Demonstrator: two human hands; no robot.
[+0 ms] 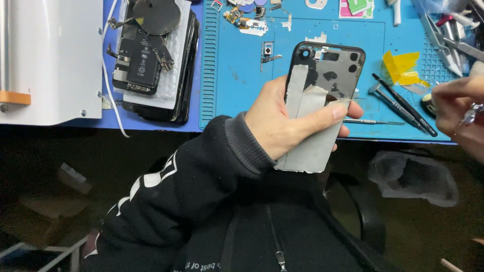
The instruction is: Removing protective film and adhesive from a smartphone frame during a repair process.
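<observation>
Fingers of the left hand wrap around a phone back housing, thumb pressed across its grey inner face, holding it upright above the near edge of the blue mat on the table. The right hand, at the frame's right edge, pinches a small metal tool with curled fingers. Black-handled tools and yellow tape lie between the hands, and a stack of disassembled phones sits well apart to the left.

The right hand is blurred and cut off by the edge; its small metal object is unclear.
</observation>
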